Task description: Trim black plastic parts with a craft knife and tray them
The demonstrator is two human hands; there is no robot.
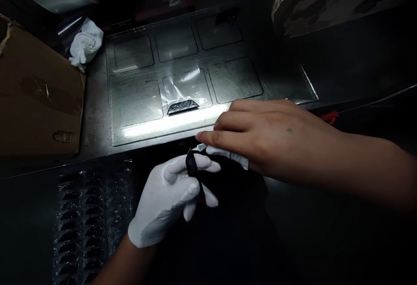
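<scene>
My left hand, in a white glove, grips a small thin black part between thumb and fingers. The part stands on edge, turned nearly side-on. Just above it comes my bare right hand, palm down with fingers bent together. A white cloth shows beneath its fingers, and a small pale tip points from there toward the top of the black part. What that tip belongs to is hidden. A similar black trapezoid part lies on clear film on the bench beyond my hands.
A clear sheet with outlined rectangles covers the metal bench. At left stand a cardboard box and crumpled white tissue. Below it, a clear plastic tray carries several black parts. A large round object sits at upper right.
</scene>
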